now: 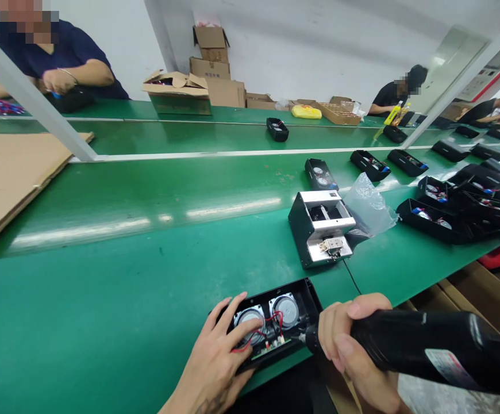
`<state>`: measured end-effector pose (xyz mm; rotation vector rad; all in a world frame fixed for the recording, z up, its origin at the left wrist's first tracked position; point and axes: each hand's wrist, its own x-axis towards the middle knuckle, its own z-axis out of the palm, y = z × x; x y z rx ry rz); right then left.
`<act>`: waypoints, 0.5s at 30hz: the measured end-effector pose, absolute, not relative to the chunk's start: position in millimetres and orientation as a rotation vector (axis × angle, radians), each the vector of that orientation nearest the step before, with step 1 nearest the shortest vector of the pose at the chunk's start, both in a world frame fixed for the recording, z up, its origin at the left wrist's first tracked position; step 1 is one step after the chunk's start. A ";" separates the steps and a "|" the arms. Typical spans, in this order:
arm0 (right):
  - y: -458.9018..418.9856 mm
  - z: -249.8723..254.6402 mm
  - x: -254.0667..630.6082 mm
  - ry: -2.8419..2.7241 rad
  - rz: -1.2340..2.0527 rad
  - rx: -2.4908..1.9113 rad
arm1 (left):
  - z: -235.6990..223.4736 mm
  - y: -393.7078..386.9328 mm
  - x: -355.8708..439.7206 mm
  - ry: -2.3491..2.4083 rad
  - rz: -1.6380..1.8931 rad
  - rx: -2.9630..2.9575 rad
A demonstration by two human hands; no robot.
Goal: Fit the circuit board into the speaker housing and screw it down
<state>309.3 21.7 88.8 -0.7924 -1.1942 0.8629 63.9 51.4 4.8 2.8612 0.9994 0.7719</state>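
Note:
An open black speaker housing (295, 299) lies at the near edge of the green bench, showing two round speaker drivers, red wires and a small circuit board. My left hand (222, 356) rests on its left end, fingers spread over the left driver, holding it down. My right hand (353, 351) is wrapped round a black electric screwdriver (431, 348), whose tip meets the housing's right front corner.
A grey metal screw feeder box (321, 227) with a cable stands just behind, beside a clear plastic bag (368, 204). Several more black housings (431, 221) lie at right. Cardboard sheet (8, 172) at left; cartons (176, 92) behind. Other people work at the far side.

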 end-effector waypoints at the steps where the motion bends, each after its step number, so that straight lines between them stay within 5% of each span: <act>1: 22.0 90.0 309.5 -1.199 0.863 -0.782 | 6.1 51.1 64.7 0.999 0.767 2.867; 15: 21.1 99.8 319.9 -1.338 0.938 -0.747 | 7.1 51.2 66.3 0.989 0.799 2.805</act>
